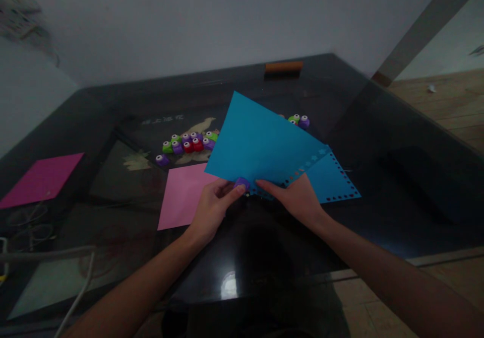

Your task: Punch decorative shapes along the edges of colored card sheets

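Observation:
A sheet of blue paper (260,136) is raised at a tilt above the table, with small punched shapes along its near right edges. My left hand (214,202) is closed on a purple craft punch (241,182), thumb on top, at the sheet's near edge. My right hand (297,199) pinches that same edge further right, its thumb on top and its other fingers hidden below. Under it lies another blue sheet (328,177) with punched holes along its borders. A pink sheet (183,192) rests partly behind my left hand.
Several coloured punches (189,141) stand in a cluster behind the pink sheet, and more punches (298,120) are at the right. A magenta sheet (43,179) lies at the far left, near scissors (32,227). An orange-brown roll (283,67) sits at the back edge. A white cable (81,287) crosses the front left.

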`<state>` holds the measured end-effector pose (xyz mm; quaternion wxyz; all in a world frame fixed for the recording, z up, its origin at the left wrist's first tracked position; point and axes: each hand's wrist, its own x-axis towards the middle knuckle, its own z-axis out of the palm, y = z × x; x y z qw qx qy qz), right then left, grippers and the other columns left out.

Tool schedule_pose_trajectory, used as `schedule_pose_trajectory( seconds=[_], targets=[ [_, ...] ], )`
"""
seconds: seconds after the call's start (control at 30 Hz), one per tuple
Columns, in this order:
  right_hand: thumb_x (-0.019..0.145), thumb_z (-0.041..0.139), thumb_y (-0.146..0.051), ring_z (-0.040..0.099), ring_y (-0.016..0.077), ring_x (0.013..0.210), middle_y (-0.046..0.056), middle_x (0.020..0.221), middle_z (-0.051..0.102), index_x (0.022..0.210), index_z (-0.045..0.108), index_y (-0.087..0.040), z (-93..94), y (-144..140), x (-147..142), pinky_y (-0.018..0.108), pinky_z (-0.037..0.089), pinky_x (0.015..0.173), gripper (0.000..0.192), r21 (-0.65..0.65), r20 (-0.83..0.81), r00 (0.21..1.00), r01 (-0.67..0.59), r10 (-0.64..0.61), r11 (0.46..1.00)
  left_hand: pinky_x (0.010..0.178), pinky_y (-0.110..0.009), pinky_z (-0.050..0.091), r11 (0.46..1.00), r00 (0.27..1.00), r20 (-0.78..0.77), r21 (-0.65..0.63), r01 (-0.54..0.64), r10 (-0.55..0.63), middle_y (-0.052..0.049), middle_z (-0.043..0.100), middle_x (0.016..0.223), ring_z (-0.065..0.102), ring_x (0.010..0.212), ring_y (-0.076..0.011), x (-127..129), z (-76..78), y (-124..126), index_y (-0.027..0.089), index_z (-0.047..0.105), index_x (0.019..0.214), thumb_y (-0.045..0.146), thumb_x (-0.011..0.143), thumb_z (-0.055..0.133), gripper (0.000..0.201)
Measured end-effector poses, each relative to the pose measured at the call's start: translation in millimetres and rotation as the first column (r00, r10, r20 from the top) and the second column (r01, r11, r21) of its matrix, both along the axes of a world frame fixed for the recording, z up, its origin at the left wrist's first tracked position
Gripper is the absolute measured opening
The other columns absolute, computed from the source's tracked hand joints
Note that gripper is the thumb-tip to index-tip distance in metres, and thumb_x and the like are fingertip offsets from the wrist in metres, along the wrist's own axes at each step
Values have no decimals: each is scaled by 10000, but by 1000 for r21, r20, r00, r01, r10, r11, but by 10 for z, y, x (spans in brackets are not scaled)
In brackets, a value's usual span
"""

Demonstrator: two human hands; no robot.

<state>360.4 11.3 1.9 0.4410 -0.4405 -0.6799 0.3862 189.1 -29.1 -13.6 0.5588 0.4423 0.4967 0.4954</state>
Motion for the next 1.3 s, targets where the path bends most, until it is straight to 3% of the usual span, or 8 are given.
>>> schedule_pose_trajectory(
  seconds=[0.2,0.33,0.6,0.83,1.03,1.3],
  targets=[
    [719,674,-254,670,251,928,75,935,728,999,665,-197,-27,17,-2,409,518,877,286,0,7,1000,27,-27,1000,810,-284,469,998,1000,16,-67,-5,6,-53,726,930,650,890,-187,20,21,7,147,680,940,320,752,702,257],
    [713,684,-247,678,257,898,88,958,725,934,678,-185,-54,35,2,409,531,852,230,-27,12,999,48,-48,998,808,-298,480,990,1000,-23,-136,-23,20,-67,727,964,656,906,-204,10,27,19,151,682,923,336,709,732,288],
    [709,694,-264,675,258,913,91,976,722,903,679,-189,-67,50,10,413,521,874,209,-37,-2,999,50,-50,998,871,-340,475,992,1000,-24,-129,1,-4,-88,718,1008,646,980,-235,7,37,36,148,672,974,341,685,739,353],
    [721,685,-274,661,275,950,96,974,720,1018,656,-183,-60,61,33,441,485,923,312,-25,24,998,58,-57,998,870,-330,480,991,995,-93,-134,13,-26,-84,721,1003,657,951,-225,-23,54,53,150,672,941,333,681,737,324],
    [709,697,-279,629,292,1023,88,977,717,1124,617,-184,-49,87,64,480,424,987,433,-17,29,993,112,-111,994,750,-356,514,990,968,-249,-128,-62,29,-69,730,853,674,821,-234,-53,45,58,150,649,1021,335,651,749,426],
    [708,699,-303,664,302,924,94,941,726,1101,634,-184,-37,130,108,481,474,916,416,-24,30,990,138,-137,990,627,-292,489,996,898,-431,-30,88,-92,-43,680,769,626,673,-177,-65,104,46,154,598,1169,215,701,659,476]
  ],
)
